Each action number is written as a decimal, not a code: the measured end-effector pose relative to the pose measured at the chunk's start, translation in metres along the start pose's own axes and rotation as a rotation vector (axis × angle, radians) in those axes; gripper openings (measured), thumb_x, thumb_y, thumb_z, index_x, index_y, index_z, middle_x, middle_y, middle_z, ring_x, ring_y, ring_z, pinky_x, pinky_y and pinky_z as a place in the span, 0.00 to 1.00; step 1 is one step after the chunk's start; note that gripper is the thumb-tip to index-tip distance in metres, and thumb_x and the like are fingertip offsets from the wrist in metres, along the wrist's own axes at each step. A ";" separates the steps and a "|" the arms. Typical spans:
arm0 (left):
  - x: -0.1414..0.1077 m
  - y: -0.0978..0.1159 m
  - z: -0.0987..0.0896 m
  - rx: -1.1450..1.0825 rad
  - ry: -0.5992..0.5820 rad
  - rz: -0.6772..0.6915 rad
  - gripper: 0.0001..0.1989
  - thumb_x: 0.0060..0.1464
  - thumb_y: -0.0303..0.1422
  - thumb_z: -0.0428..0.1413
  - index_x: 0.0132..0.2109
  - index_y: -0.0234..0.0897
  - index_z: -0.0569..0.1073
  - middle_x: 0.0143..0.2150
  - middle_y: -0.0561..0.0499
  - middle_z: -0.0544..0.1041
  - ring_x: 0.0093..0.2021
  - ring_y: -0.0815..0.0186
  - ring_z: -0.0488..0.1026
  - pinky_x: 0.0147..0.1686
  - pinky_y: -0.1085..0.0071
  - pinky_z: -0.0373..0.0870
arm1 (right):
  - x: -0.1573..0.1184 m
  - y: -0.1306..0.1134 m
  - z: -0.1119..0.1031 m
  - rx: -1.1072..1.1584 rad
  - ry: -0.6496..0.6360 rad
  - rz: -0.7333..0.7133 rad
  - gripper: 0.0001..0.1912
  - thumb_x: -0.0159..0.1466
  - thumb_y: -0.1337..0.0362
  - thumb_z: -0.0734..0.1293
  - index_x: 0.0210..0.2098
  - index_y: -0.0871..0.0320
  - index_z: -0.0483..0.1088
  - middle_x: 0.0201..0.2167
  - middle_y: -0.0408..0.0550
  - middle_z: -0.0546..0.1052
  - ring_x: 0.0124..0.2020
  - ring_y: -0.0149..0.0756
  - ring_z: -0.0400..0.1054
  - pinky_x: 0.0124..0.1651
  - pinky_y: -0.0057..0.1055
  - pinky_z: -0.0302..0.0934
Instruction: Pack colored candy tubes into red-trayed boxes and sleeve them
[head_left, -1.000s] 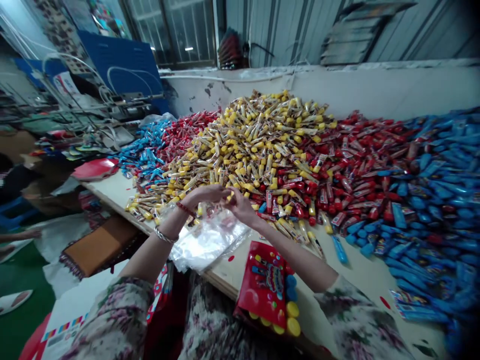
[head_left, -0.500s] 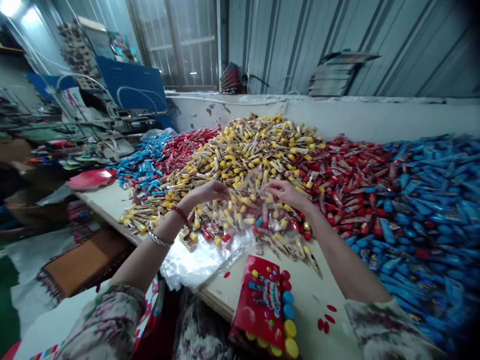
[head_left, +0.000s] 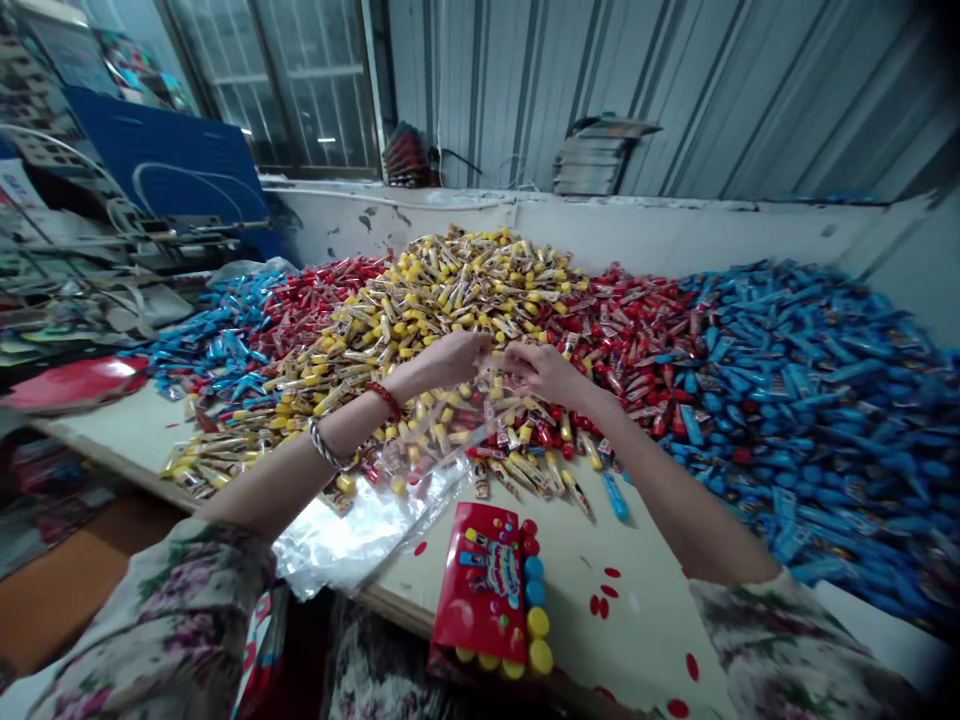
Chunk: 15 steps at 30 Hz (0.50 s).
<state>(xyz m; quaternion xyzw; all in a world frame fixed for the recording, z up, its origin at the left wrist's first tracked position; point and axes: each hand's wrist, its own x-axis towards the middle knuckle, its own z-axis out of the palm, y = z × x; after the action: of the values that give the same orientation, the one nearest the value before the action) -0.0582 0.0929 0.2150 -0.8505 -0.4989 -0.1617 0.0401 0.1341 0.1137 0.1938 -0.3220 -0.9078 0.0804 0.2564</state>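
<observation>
My left hand (head_left: 469,355) and my right hand (head_left: 538,370) are close together in front of the heap, fingers pinched. Between and below them hangs a thin clear plastic bag (head_left: 450,425), hard to make out against the items behind it. Past the hands rises a heap of small wrapped tubes with yellow caps (head_left: 427,300). On the table near me stands a red printed box (head_left: 480,575), with red, blue and yellow round caps (head_left: 537,622) showing along its side.
Blue tubes (head_left: 810,400) and red tubes (head_left: 630,320) pile up at right, with smaller piles at left. Clear plastic sheets (head_left: 345,530) lie on the table's front edge. Small red ovals (head_left: 600,606) dot the tabletop. A red plate-like item (head_left: 79,380) is at far left.
My hands have come closer together, and the clear plastic between them is narrower at the top. The view has turned right, so the box and piles appear further left.
</observation>
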 end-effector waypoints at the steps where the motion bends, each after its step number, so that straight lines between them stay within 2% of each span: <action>1: -0.002 -0.001 -0.002 0.041 -0.013 -0.025 0.08 0.44 0.23 0.52 0.33 0.35 0.72 0.23 0.55 0.65 0.23 0.71 0.57 0.23 0.73 0.48 | -0.002 -0.002 0.000 0.010 0.021 -0.001 0.08 0.64 0.66 0.61 0.33 0.60 0.70 0.26 0.44 0.73 0.27 0.31 0.63 0.32 0.26 0.51; 5: -0.006 -0.008 -0.008 0.080 -0.175 -0.029 0.05 0.46 0.33 0.58 0.29 0.36 0.74 0.20 0.56 0.64 0.22 0.72 0.58 0.23 0.74 0.49 | -0.007 -0.014 -0.006 -0.089 -0.026 0.039 0.09 0.59 0.59 0.68 0.32 0.59 0.70 0.24 0.42 0.72 0.25 0.30 0.62 0.29 0.25 0.48; 7: -0.008 -0.013 -0.012 0.011 -0.282 0.022 0.12 0.46 0.39 0.59 0.25 0.34 0.73 0.17 0.57 0.60 0.21 0.73 0.55 0.23 0.74 0.49 | -0.009 -0.016 -0.012 -0.198 -0.082 0.088 0.10 0.57 0.57 0.71 0.32 0.58 0.72 0.24 0.43 0.73 0.25 0.31 0.63 0.28 0.26 0.47; 9: -0.011 -0.017 -0.016 -0.073 -0.341 0.048 0.17 0.51 0.42 0.55 0.24 0.33 0.72 0.17 0.57 0.58 0.20 0.73 0.52 0.22 0.74 0.49 | -0.012 -0.012 -0.017 -0.255 -0.132 0.128 0.08 0.58 0.58 0.70 0.32 0.56 0.74 0.24 0.43 0.74 0.26 0.32 0.64 0.28 0.26 0.47; 12: -0.016 -0.022 -0.018 -0.110 -0.343 0.059 0.18 0.55 0.40 0.50 0.25 0.33 0.73 0.17 0.57 0.59 0.20 0.74 0.52 0.22 0.74 0.49 | -0.017 -0.001 -0.021 -0.171 -0.246 0.123 0.07 0.59 0.60 0.67 0.30 0.55 0.77 0.25 0.43 0.76 0.28 0.32 0.66 0.31 0.26 0.50; 15: -0.019 -0.025 -0.014 0.019 -0.266 0.038 0.14 0.52 0.39 0.53 0.27 0.33 0.74 0.20 0.55 0.65 0.21 0.73 0.57 0.22 0.74 0.50 | -0.023 0.008 -0.023 -0.129 -0.327 0.121 0.10 0.57 0.58 0.68 0.25 0.58 0.75 0.24 0.43 0.74 0.27 0.32 0.65 0.30 0.27 0.50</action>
<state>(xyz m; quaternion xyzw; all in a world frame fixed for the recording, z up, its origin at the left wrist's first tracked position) -0.0916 0.0862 0.2199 -0.8734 -0.4850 -0.0418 -0.0152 0.1657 0.1051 0.2008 -0.3744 -0.9196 0.0885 0.0790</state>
